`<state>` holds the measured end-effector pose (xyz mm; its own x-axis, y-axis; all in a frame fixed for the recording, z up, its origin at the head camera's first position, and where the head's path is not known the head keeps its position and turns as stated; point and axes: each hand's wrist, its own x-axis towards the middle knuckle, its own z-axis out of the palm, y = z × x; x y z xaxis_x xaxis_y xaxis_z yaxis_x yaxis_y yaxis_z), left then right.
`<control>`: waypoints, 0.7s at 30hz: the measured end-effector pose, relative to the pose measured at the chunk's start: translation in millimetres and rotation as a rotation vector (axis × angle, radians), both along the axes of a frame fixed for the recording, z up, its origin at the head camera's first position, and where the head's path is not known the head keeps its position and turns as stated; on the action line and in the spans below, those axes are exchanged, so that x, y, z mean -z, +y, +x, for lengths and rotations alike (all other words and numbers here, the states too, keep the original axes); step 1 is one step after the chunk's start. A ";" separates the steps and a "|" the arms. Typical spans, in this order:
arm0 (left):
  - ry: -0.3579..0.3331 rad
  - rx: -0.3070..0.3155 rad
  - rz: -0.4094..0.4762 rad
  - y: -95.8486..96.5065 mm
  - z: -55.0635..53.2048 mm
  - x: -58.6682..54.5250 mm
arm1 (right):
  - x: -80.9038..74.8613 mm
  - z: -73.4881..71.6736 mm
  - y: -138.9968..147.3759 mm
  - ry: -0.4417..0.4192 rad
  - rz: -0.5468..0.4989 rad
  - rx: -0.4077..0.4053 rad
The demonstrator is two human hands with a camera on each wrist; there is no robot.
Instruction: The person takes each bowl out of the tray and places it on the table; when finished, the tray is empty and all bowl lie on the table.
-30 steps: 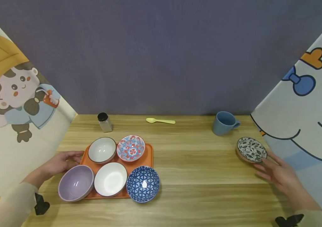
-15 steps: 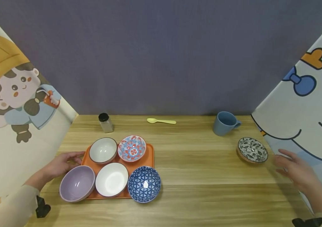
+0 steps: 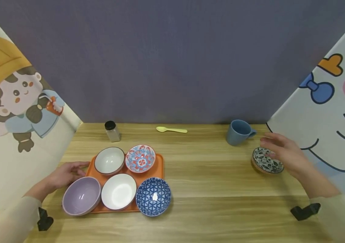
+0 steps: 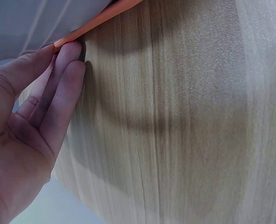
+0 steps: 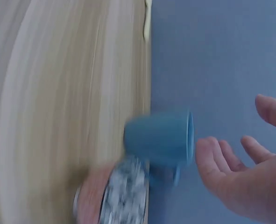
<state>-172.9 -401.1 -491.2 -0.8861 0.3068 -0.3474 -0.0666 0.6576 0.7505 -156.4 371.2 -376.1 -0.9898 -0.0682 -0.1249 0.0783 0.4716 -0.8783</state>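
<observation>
Right hand [image 3: 285,153] open, hiding part of patterned dish [image 3: 265,162]; left hand [image 3: 64,173] open against tray [image 3: 159,165]

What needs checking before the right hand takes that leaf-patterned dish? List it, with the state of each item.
1. Right hand open above the leaf-patterned dish, fingers relaxed, holding nothing: ok.
2. Dish flat on the table, apart from the blue mug: ok.
3. Left hand touching the orange tray edge: ok.
4. Free spot on the tray for the dish: not ok, five bowls fill it.
5. Fingers touching the dish rim: cannot tell, wrist view is blurred.
</observation>
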 end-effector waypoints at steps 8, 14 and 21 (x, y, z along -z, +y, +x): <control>-0.018 -0.002 0.025 -0.9 -1.4 0.3 | 11.8 -46.2 -99.3 -0.084 -0.130 -0.182; -0.043 -0.024 0.010 0.2 -3.1 -1.5 | 32.1 -70.5 -172.6 -0.143 -0.212 -0.302; -0.053 -0.043 -0.002 2.3 -2.2 -3.2 | 58.0 -82.4 -239.8 -0.250 -0.279 -0.394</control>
